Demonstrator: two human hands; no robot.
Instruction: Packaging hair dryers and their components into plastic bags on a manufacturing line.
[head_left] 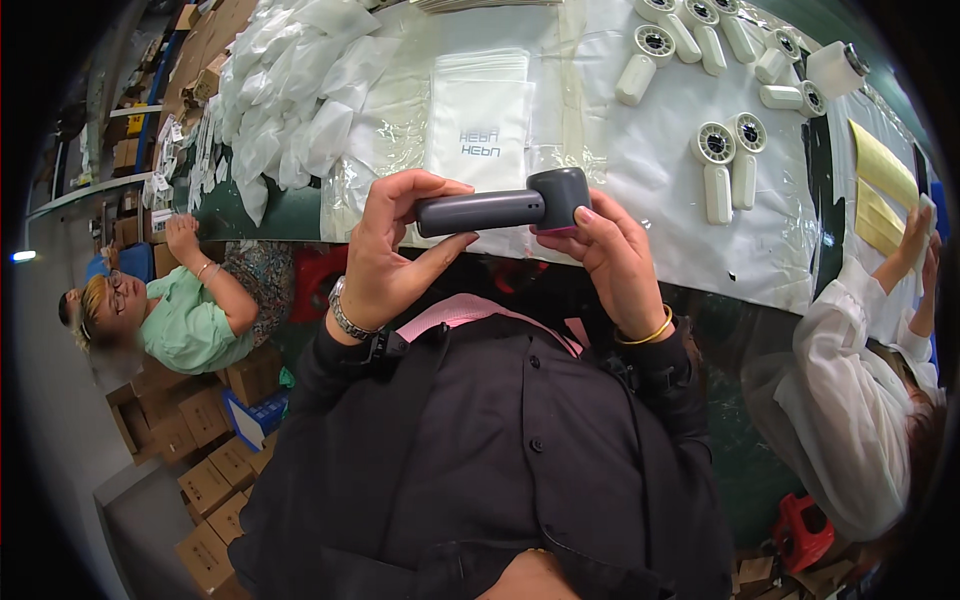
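Note:
A dark grey handheld fan lies level across my two hands, just over the table's near edge. My left hand grips the end of its handle between thumb and fingers. At the other end, my right hand holds the fan's head, thumb on its near side; a strip of magenta shows beneath the head. Right behind the fan is a stack of flat white pouches with dark print. Two white handheld fans lie side by side to the right of my right hand.
A heap of white bags covers the table's left part. Several more white fans lie at the far right, near a translucent bottle and yellow sheets. A person in green sits left, another in white right. Cartons stand lower left.

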